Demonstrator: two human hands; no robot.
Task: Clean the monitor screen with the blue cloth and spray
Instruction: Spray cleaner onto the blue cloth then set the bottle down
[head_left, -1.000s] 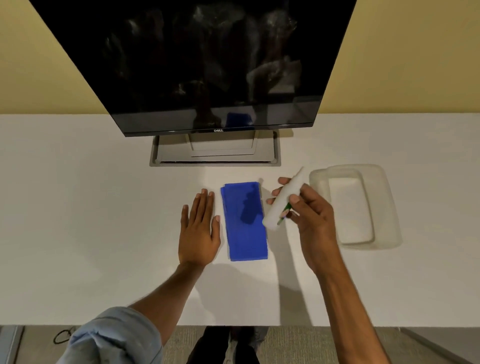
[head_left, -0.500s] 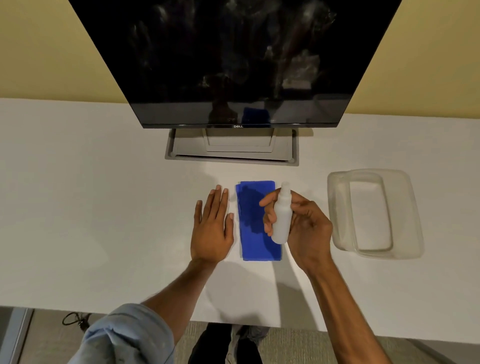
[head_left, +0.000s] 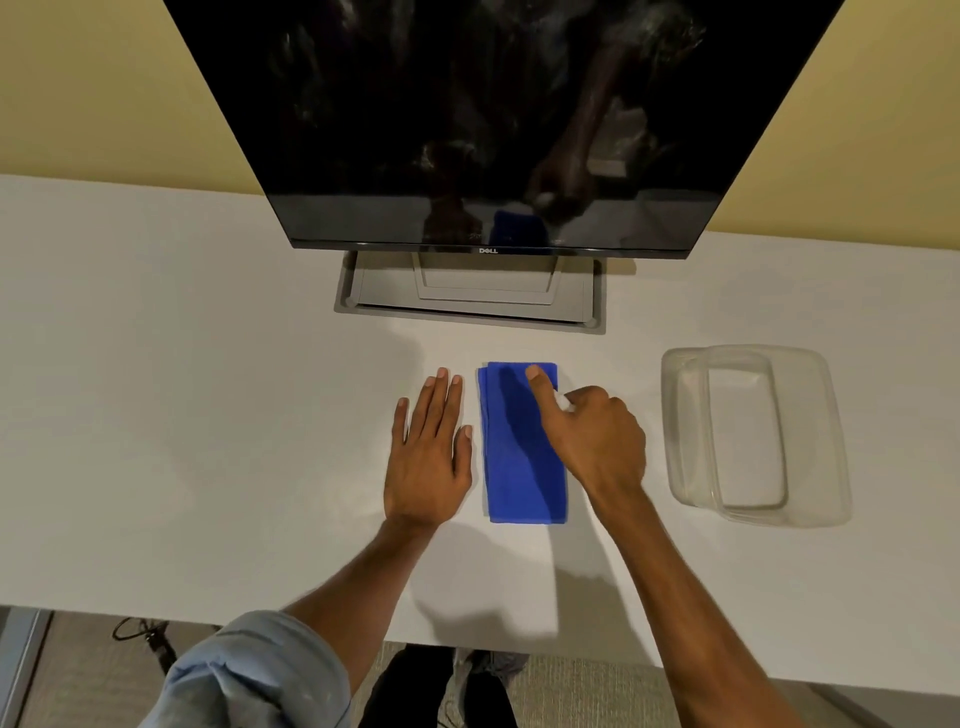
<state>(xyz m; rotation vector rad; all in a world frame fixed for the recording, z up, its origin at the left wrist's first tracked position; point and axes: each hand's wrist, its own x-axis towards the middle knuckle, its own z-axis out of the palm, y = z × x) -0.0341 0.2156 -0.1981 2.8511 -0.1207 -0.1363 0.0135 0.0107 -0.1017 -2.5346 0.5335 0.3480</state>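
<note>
Monitor (head_left: 498, 104): upright at the far middle of the tabletop (head_left: 182, 415), dark screen facing the person, smears and reflections across it — judged not yet wiped.
Stand (head_left: 470, 291): grey base beneath the monitor, far of the cloth.
Blue cloth (head_left: 519, 467): folded into a long pad, flat on the tabletop just near of the stand, between the two hands — placed within easy reach of either.
Left hand (head_left: 428, 452): palm down, fingers spread flat on the tabletop just left of the cloth; holds nothing, apparently resting until the cloth is wanted.
Right hand (head_left: 592, 441): above the cloth's right edge, fingers curled round the spray bottle (head_left: 563, 402), index finger stretched forward as if on the nozzle.
Spray bottle: only a white sliver shows past the knuckles; aim cannot be told.
Clear container (head_left: 831, 441): right of the cloth, well apart, seemingly empty.
Step in hand: judged to be spraying, ahead of wiping.
</note>
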